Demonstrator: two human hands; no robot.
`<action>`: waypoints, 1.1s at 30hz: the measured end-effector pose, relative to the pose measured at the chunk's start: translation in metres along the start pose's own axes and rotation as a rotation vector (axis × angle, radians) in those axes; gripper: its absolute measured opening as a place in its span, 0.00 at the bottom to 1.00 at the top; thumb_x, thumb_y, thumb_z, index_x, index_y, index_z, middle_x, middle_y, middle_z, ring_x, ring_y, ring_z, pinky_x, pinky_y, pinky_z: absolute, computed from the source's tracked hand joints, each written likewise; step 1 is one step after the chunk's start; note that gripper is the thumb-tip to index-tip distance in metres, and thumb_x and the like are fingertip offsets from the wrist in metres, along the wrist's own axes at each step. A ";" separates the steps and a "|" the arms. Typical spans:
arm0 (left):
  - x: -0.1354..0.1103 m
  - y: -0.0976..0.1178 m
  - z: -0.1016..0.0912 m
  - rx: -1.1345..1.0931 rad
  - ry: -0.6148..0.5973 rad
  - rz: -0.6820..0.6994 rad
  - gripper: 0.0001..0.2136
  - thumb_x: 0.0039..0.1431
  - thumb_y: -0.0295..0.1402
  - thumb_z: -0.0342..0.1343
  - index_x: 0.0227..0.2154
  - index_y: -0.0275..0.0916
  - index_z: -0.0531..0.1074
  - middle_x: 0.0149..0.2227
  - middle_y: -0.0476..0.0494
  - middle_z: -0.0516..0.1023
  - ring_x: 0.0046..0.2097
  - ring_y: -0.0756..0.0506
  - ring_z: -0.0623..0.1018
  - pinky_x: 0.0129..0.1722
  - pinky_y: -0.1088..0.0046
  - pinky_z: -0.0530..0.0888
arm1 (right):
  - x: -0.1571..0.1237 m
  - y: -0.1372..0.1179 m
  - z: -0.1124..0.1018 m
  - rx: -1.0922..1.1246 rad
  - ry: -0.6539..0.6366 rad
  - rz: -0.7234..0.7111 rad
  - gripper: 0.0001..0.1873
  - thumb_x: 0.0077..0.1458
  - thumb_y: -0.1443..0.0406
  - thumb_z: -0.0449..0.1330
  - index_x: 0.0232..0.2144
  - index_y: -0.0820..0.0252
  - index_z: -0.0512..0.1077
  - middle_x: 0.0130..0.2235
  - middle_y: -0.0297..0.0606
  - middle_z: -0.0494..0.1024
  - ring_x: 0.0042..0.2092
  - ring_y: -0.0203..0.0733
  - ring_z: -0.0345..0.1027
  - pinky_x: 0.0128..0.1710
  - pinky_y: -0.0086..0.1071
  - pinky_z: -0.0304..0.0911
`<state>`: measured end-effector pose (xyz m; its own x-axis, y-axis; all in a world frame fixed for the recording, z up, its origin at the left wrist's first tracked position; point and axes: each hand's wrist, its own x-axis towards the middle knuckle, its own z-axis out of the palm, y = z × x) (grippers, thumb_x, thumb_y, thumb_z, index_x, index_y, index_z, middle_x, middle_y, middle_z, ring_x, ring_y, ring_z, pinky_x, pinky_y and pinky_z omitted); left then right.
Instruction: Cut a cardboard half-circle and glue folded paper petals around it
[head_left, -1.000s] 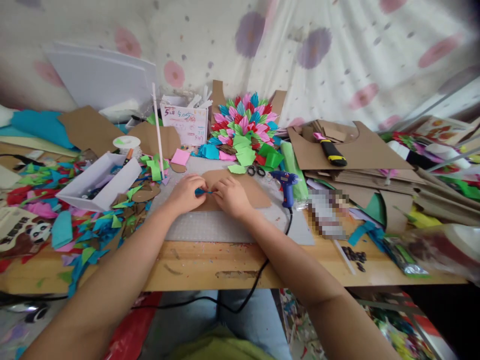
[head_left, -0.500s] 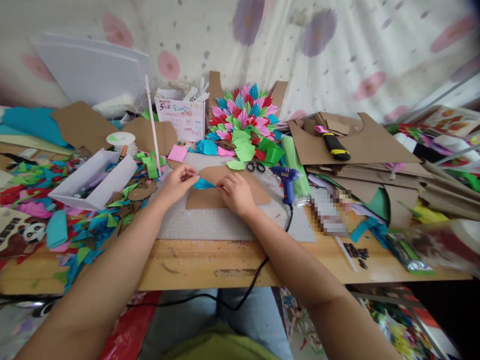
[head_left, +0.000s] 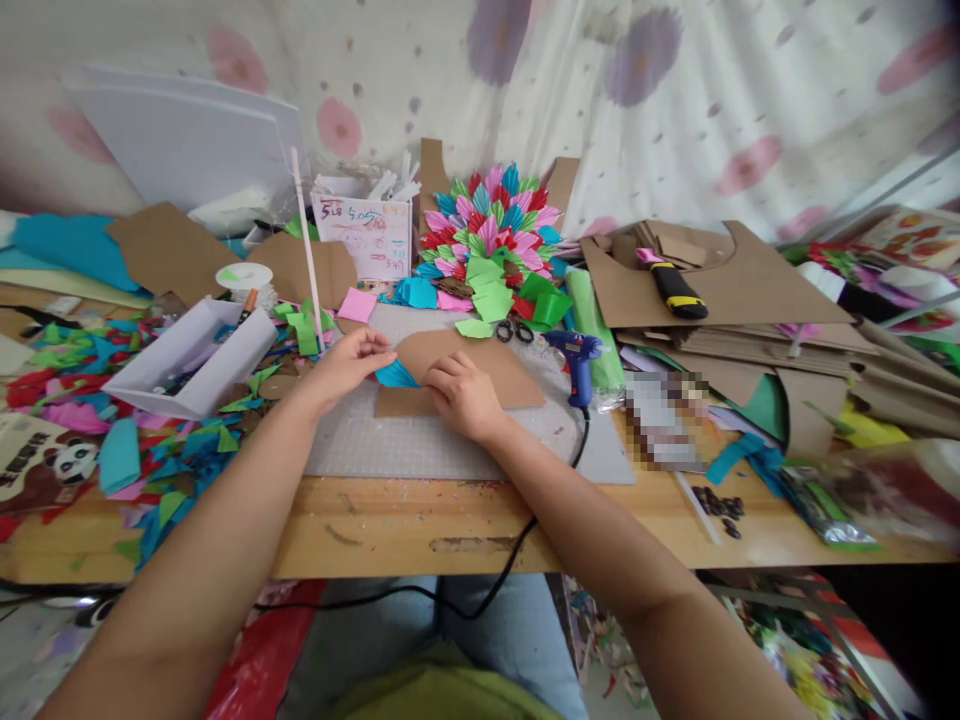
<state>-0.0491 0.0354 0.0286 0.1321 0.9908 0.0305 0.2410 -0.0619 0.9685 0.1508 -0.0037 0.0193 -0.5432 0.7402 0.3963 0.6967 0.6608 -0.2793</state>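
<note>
A blue pleated crepe paper piece (head_left: pixel 398 374) stretches between my two hands, above a brown cardboard piece (head_left: pixel 472 365) with a curved top edge. My left hand (head_left: pixel 346 365) pinches its upper left end between thumb and fingers. My right hand (head_left: pixel 463 393) grips the right end, fingers curled over it, close to the cardboard. Beneath lies a grey cutting mat (head_left: pixel 352 450). To the right of my right hand a blue glue gun (head_left: pixel 576 362) lies on the mat with its black cord running toward me. Scissors (head_left: pixel 514 330) with black handles lie behind the cardboard, partly covered.
A colourful paper-petal piece (head_left: pixel 491 222) stands at the back. On the left are a white open box (head_left: pixel 196 365) and heaped paper scraps (head_left: pixel 180 470). Stacked cardboard (head_left: pixel 697 290) with a yellow-black cutter (head_left: pixel 675 288) is at right. An upright white stick (head_left: pixel 304 250) rises near my left hand.
The blue paper looks wider and more spread out between my fingers. Both hands have moved slightly left and apart from their earlier pinch, with the paper tilted lower on the right.
</note>
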 end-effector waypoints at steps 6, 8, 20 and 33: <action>0.003 0.008 -0.030 0.026 -0.023 -0.073 0.12 0.45 0.39 0.60 0.31 0.38 0.68 0.27 0.48 0.74 0.28 0.48 0.75 0.28 0.70 0.71 | -0.005 0.000 0.004 0.110 -0.073 0.012 0.08 0.57 0.67 0.53 0.33 0.58 0.72 0.36 0.38 0.73 0.41 0.41 0.61 0.40 0.34 0.58; 0.001 0.007 -0.030 0.055 0.008 -0.031 0.12 0.45 0.38 0.60 0.30 0.38 0.68 0.27 0.48 0.74 0.28 0.48 0.75 0.29 0.70 0.72 | -0.005 -0.002 0.006 0.115 -0.087 -0.012 0.08 0.57 0.67 0.53 0.33 0.57 0.72 0.35 0.38 0.74 0.41 0.41 0.61 0.39 0.33 0.58; -0.007 -0.033 -0.027 0.209 0.195 0.164 0.08 0.46 0.34 0.57 0.30 0.39 0.68 0.30 0.49 0.72 0.32 0.49 0.73 0.35 0.70 0.71 | 0.000 -0.011 0.011 0.025 -0.166 -0.048 0.08 0.58 0.65 0.54 0.31 0.59 0.72 0.35 0.38 0.74 0.40 0.41 0.61 0.36 0.32 0.56; -0.008 -0.036 -0.028 0.353 0.196 0.208 0.08 0.49 0.37 0.55 0.30 0.39 0.69 0.29 0.49 0.73 0.32 0.49 0.72 0.34 0.71 0.69 | 0.002 -0.016 0.010 -0.074 -0.221 -0.054 0.09 0.60 0.64 0.51 0.35 0.60 0.70 0.39 0.39 0.73 0.41 0.39 0.62 0.33 0.30 0.52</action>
<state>-0.0857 0.0330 -0.0001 0.0359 0.9548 0.2952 0.5464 -0.2660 0.7942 0.1344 -0.0116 0.0157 -0.6643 0.7188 0.2052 0.6919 0.6951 -0.1952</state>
